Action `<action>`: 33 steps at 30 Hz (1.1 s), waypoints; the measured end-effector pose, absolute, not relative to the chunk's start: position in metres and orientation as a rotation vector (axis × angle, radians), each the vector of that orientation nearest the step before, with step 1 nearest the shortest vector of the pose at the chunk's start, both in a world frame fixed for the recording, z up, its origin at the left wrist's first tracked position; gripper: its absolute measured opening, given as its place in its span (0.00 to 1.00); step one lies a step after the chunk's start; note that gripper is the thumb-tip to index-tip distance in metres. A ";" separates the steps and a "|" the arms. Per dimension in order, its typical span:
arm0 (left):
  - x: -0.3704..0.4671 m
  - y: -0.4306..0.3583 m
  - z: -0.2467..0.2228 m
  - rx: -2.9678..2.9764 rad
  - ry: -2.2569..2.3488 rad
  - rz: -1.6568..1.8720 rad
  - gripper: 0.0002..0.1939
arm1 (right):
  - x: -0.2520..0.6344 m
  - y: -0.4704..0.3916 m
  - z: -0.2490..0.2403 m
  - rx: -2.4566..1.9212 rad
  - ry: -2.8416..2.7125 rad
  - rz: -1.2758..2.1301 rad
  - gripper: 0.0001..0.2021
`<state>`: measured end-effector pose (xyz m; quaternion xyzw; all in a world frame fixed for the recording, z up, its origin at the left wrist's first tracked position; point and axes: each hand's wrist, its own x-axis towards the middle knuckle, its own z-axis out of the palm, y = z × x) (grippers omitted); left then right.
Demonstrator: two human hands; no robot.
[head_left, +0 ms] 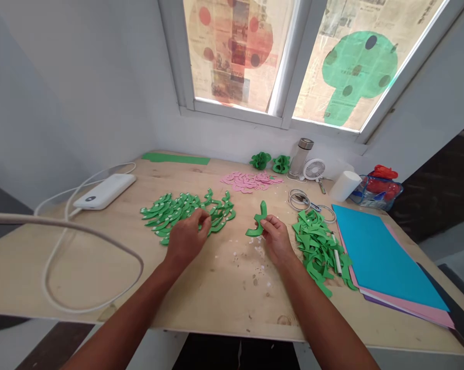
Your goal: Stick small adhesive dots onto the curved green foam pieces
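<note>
Between the thumb and fingers of my right hand [276, 237] is a curved green foam cutout [259, 222], held above the wooden table. My left hand [190, 234] has its fingers pinched together over the right part of a spread of green foam cutouts [170, 208], many with small white spots at their tips. What the left fingers hold, if anything, is too small to tell. Beyond the hands lies a pile of pink cutouts [251, 181]. Small pale scraps [260, 252] are scattered on the table near my right wrist.
Green offcuts [317, 241] with a white pen [337, 262] lie at right, beside blue foam sheets [382, 252]. Tape rolls [297, 200], a small fan [314, 168], a bottle [299, 156] and green foam flowers [260, 161] stand behind. A white power bank [107, 191] and looping cable [101, 231] occupy the left.
</note>
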<state>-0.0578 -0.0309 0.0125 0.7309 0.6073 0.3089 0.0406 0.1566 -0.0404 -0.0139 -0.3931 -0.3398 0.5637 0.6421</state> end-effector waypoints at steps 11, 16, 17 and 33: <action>0.008 -0.032 0.011 2.839 1.614 0.877 0.10 | 0.154 -0.042 -0.009 -0.759 -0.751 1.356 0.08; 0.015 -0.027 0.006 3.038 1.487 0.831 0.08 | 0.155 -0.041 -0.009 -0.740 -0.721 1.338 0.08; 0.016 -0.027 0.004 3.049 1.471 0.837 0.07 | 0.155 -0.041 -0.009 -0.740 -0.712 1.332 0.08; 0.002 -0.016 0.010 1.724 1.117 1.139 0.10 | 0.159 -0.042 -0.005 -0.731 -0.740 1.305 0.09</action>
